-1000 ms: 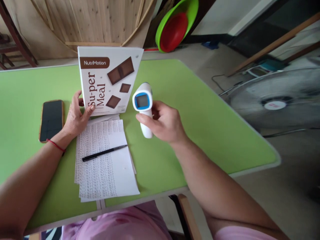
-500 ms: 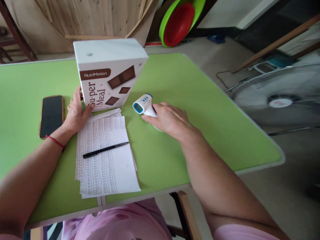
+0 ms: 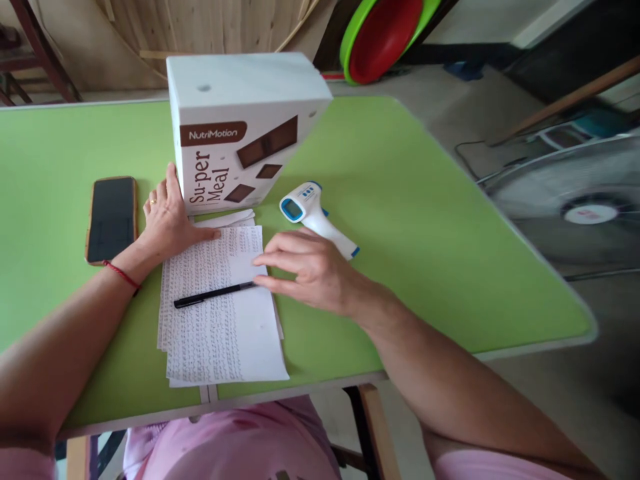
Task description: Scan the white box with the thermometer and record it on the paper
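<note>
My left hand [image 3: 173, 220] has its fingers spread against the lower left of a white NutriMotion box [image 3: 280, 87], its thumb lying out over the papers. The box stands upright behind several handwritten sheets of paper [image 3: 230, 353]. My right hand [image 3: 310, 270] is over the sheets' right edge, thumb and fingertips apart at the tip of a black pen [image 3: 213, 295]. That pen lies slantwise across the top sheet. Just behind my right hand, a white and blue infrared thermometer [image 3: 320, 217] rests on the table, free of any grip.
A smartphone [image 3: 113, 220] in a tan-edged case lies left of my left hand on the green table [image 3: 420, 267]. Beyond the table's right edge stands a large fan [image 3: 590, 213]. Green and red basins [image 3: 383, 40] lean at the back.
My right hand has let go of the thermometer and moved toward me and left, to the pen tip. My left thumb has come off the box front, and its fingers have straightened.
</note>
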### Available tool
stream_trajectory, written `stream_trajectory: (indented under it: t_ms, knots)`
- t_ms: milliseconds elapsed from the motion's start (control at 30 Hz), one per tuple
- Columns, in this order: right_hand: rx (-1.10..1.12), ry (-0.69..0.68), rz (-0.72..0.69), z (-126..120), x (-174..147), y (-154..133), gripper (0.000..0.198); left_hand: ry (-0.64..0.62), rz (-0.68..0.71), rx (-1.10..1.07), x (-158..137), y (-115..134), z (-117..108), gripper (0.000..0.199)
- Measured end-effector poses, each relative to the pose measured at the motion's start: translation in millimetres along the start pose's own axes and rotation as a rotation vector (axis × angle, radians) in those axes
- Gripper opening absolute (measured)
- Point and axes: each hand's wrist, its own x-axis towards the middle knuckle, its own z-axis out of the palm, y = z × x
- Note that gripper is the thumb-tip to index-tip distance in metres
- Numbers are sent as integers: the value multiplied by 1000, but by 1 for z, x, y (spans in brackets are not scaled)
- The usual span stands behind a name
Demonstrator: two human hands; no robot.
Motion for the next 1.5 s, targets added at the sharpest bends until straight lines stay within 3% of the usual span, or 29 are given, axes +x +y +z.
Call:
stream_trajectory:
  t_ms: [167,300,400,533,600,733,967,1100,1200,1267,1333,1400,1433,1500]
  knots:
    - [-41,-134,-61,7,0,-8,13,66,57,-20,-2,-6,6,117]
    - [-62,-100,-71,2,3,-5,16,86,73,-19,-1,-9,10,119]
    - [-21,46,33,-2,5,0,12,94,54,-1,-1,-5,8,120]
    - [145,341,226,-2,3,4,9,74,10,54,-6,10,-3,116]
    - [227,413,298,0,2,5,11,45,23,68,-8,17,-10,114]
    - [341,393,355,6,3,2,11,-9,1,137,-12,24,-16,112]
    - [676,380,533,17,11,-1,6,8,-4,181,-13,23,-12,109]
    - [823,390,542,26,13,2,5,36,80,149,-12,23,-16,110]
    - [843,427,537,30,13,3,6,176,143,140,-11,25,-24,113]
    - [843,448,535,31,13,3,6,325,248,129,-14,33,-31,101]
    - [838,468,541,33,12,4,7,373,430,131,-23,49,-36,69]
    - [813,474,553,34,12,4,7,179,706,162,-40,71,-38,30]
    - [788,474,556,34,12,5,7,18,783,218,-50,83,-38,19]
    - [694,476,537,34,12,4,8,-251,813,401,-71,103,-37,23]
